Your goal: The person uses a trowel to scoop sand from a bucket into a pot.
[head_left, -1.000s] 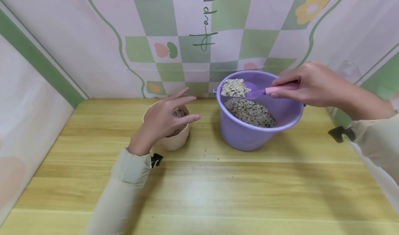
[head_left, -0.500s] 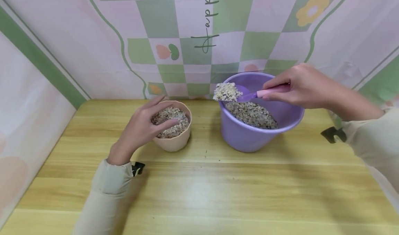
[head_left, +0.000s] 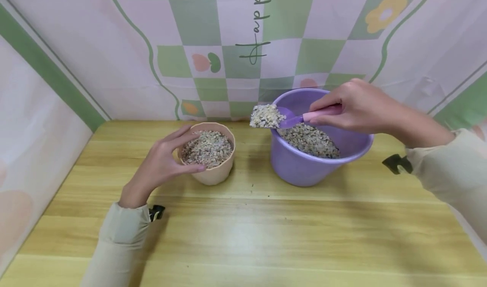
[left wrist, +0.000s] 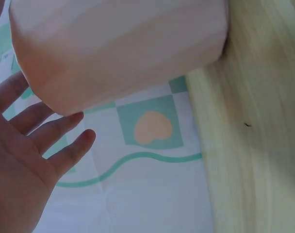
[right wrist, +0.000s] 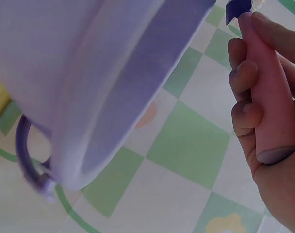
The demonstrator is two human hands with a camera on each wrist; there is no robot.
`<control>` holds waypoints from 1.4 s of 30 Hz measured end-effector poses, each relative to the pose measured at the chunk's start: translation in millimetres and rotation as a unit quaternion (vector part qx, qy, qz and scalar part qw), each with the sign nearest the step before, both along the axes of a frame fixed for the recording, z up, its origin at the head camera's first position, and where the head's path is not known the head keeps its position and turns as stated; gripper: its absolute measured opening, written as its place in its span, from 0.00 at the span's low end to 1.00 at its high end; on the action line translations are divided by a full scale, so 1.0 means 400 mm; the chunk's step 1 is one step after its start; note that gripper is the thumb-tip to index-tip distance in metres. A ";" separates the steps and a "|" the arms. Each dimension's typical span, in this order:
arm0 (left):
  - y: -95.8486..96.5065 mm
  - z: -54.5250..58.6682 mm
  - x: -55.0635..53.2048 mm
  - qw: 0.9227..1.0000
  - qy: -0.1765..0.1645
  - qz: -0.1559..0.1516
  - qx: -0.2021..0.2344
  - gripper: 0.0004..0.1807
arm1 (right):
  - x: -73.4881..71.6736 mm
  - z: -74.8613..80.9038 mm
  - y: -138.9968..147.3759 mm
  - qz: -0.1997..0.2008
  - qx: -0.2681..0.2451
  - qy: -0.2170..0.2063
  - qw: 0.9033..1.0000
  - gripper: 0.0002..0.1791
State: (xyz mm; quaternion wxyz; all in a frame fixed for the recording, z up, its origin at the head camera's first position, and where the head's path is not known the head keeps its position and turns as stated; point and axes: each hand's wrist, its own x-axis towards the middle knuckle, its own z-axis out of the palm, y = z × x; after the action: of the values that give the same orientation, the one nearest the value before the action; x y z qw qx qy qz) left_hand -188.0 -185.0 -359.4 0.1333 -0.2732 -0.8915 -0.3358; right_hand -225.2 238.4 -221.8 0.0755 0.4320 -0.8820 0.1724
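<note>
My right hand (head_left: 359, 105) grips the pink handle (right wrist: 271, 87) of a small shovel, fingers curled round it. Its purple blade (head_left: 285, 120) carries a heap of pale grains (head_left: 266, 116) at the left rim of a purple bucket (head_left: 300, 168). Further left stands a peach-coloured flowerpot (head_left: 213, 177), filled nearly to the rim with similar grains (head_left: 209, 148). My left hand (head_left: 157, 164) is at the flowerpot's left side, thumb near the front rim and fingers near the back. In the left wrist view those fingers (left wrist: 72, 150) are spread and fairly straight alongside the pot wall.
Coarse grains (head_left: 310, 141) lie inside the bucket. The bucket's handle loop (right wrist: 26, 150) hangs from its side. Behind the wooden table (head_left: 243, 236) rises a green and white checked cloth (head_left: 243, 58). A few dark specks dot the wood between pot and bucket.
The right hand has moved left with the loaded shovel, from over the bucket to its left rim. The left hand has drawn back from over the flowerpot to its left side.
</note>
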 end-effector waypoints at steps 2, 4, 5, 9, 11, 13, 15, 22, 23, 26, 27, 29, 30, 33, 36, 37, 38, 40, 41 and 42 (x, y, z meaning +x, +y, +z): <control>-0.005 -0.004 0.002 1.000 0.002 -0.001 0.001 0.44 | 0.000 0.003 -0.009 0.005 -0.001 -0.006 1.000 0.08; -0.009 -0.007 0.004 1.000 0.005 -0.005 0.001 0.44 | 0.001 0.006 -0.019 0.008 -0.001 -0.008 1.000 0.08; -0.011 -0.008 0.005 1.000 0.005 -0.005 0.001 0.44 | 0.000 0.008 -0.025 0.011 -0.002 -0.007 1.000 0.08; -0.017 -0.015 0.012 1.000 -0.002 -0.002 -0.004 0.44 | 0.001 0.011 -0.049 0.017 -0.001 -0.002 1.000 0.08; -0.019 -0.020 0.014 1.000 -0.004 0.000 -0.003 0.44 | 0.001 0.013 -0.063 0.017 0.001 -0.001 1.000 0.07; -0.020 -0.024 0.015 1.000 -0.002 0.002 -0.001 0.44 | 0.002 0.014 -0.077 0.016 0.005 -0.002 1.000 0.07; -0.024 -0.027 0.016 1.000 0.004 0.002 0.002 0.43 | 0.001 0.015 -0.091 0.017 0.011 0.003 1.000 0.06; -0.039 -0.036 0.019 1.000 0.012 0.002 0.018 0.40 | -0.005 0.009 -0.123 0.020 0.016 0.003 1.000 0.04; -0.040 -0.037 0.019 1.000 0.014 0.003 0.018 0.39 | -0.005 0.008 -0.126 0.019 0.017 0.002 1.000 0.04; -0.042 -0.039 0.016 1.000 0.016 0.005 0.018 0.37 | -0.006 0.008 -0.133 0.023 0.023 0.001 0.999 0.03; -0.042 -0.040 0.016 1.000 0.017 0.005 0.018 0.37 | -0.006 0.009 -0.137 0.024 0.024 -0.003 0.999 0.03; -0.042 -0.041 0.016 1.000 0.020 0.006 0.018 0.35 | -0.007 0.009 -0.145 0.028 0.026 -0.008 0.999 0.03; -0.042 -0.042 0.017 1.000 0.021 0.006 0.018 0.35 | -0.008 0.009 -0.150 0.032 0.026 -0.012 0.999 0.03; -0.043 -0.044 0.020 0.999 0.031 0.004 0.023 0.33 | -0.011 0.007 -0.163 0.037 0.025 -0.020 0.999 0.04; -0.045 -0.046 0.023 0.999 0.042 0.003 0.031 0.32 | -0.014 0.004 -0.176 0.038 0.029 -0.019 0.999 0.03; -0.045 -0.047 0.024 0.998 0.045 0.002 0.033 0.32 | -0.015 0.003 -0.179 0.035 0.032 -0.020 0.999 0.03; -0.046 -0.047 0.024 0.998 0.047 0.003 0.035 0.32 | -0.015 0.003 -0.183 0.032 0.035 -0.023 0.999 0.03; -0.047 -0.047 0.025 0.998 0.051 0.004 0.037 0.31 | -0.016 0.003 -0.191 0.024 0.041 -0.027 0.999 0.05; -0.047 -0.046 0.026 0.998 0.053 0.004 0.038 0.31 | -0.017 0.003 -0.195 0.021 0.043 -0.029 0.998 0.05; -0.048 -0.046 0.027 0.998 0.055 0.002 0.038 0.30 | -0.018 0.003 -0.199 0.018 0.046 -0.030 0.998 0.05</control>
State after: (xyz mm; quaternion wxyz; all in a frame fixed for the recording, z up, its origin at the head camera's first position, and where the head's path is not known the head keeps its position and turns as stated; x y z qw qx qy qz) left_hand -177.2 -204.1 -377.8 0.1934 -0.2841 -0.8702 -0.3530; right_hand -232.3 158.7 -220.6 0.0257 0.4458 -0.8827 0.1460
